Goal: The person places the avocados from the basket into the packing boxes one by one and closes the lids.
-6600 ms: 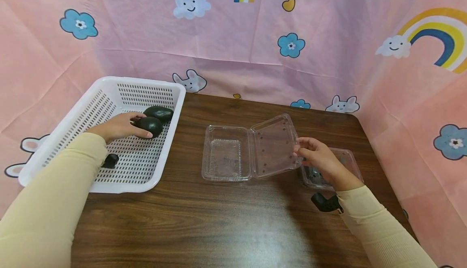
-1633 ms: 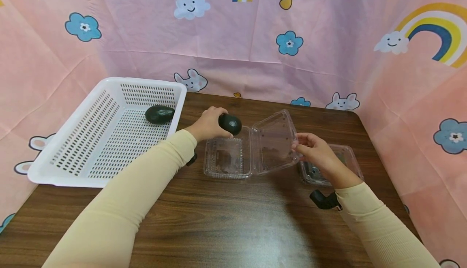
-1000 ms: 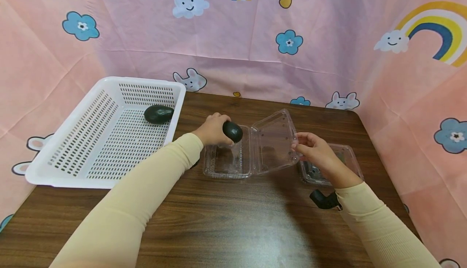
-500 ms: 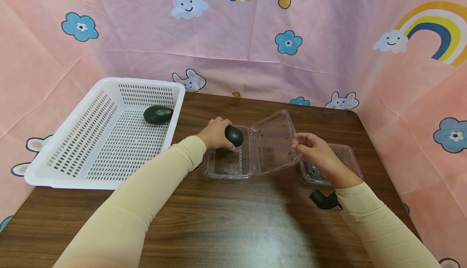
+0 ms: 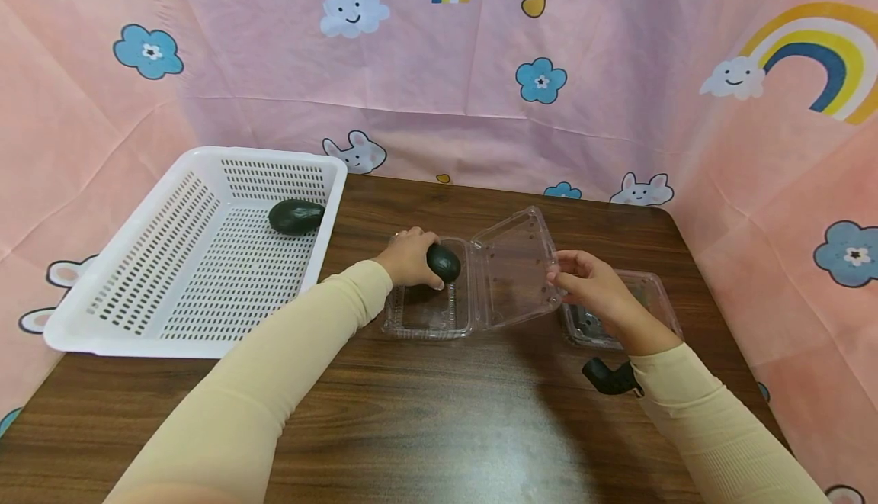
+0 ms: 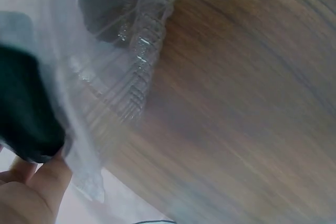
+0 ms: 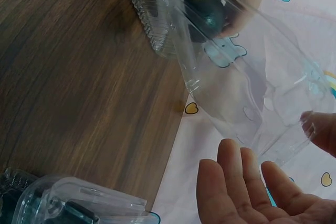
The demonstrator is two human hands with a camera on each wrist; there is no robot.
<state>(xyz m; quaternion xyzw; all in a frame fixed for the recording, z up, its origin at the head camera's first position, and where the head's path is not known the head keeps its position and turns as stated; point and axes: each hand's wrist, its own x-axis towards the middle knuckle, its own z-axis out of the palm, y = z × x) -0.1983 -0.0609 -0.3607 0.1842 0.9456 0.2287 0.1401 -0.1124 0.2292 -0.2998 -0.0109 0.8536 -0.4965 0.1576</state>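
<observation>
My left hand [image 5: 411,258] grips a dark green avocado [image 5: 443,262] over the base [image 5: 428,313] of a clear plastic clamshell container. In the left wrist view the avocado [image 6: 26,108] is right at the container's rim, fingers behind it. My right hand [image 5: 590,287] pinches the outer edge of the container's raised lid [image 5: 517,271], which tilts up to the right of the base. The right wrist view has the thumb [image 7: 320,132] at the lid's edge and the other fingers extended beside it. Another avocado [image 5: 295,217] lies in the white basket [image 5: 336,214].
A second clear clamshell [image 5: 648,290], closed, with dark contents, stands at the right, partly behind my right hand. The perforated basket fills the left of the wooden table [image 5: 425,428]. Pink printed cloth [image 5: 439,69] hangs behind and on both sides.
Since the oldest frame, my left hand has brought one avocado from the basket to above the clamshell base, latterly easing it right and down. My right hand stays at the lid.
</observation>
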